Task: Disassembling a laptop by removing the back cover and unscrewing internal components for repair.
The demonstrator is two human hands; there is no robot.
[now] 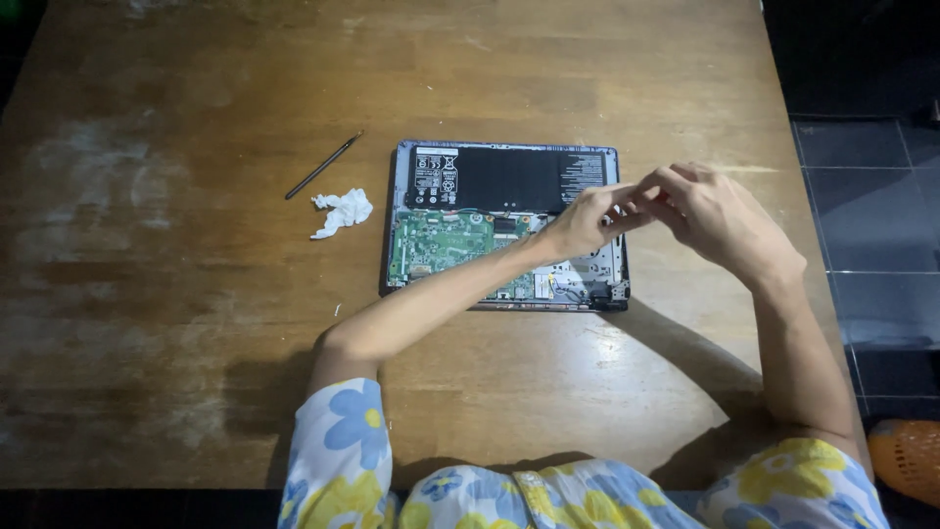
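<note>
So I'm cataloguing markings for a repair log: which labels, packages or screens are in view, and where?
Battery label: left end of the black battery in the opened laptop, white symbols on black.
Second label: battery's right end, white print on black, by the hands.
No packages or screens.

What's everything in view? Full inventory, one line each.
table: 1, brown wood, worn pale patches, fills most of the view
laptop: 1, grey, bottom cover off, centre of table, insides exposed
battery: 1, black, far half of laptop
board: 1, green, near-left part of laptop
tissue: 1, white, crumpled, left of laptop
pen: 1, dark, thin, lies slantwise beyond the tissue
floor: dark tiles, right of table
orange thing: 1, lower right corner, kind unclear
sleeves: 2, white with blue and yellow flowers, bottom edge
left hand: 1, over laptop's right side, fingertips meet the right hand's
right hand: 1, over laptop's right edge, fingers pinched; anything held is too small to see
</note>
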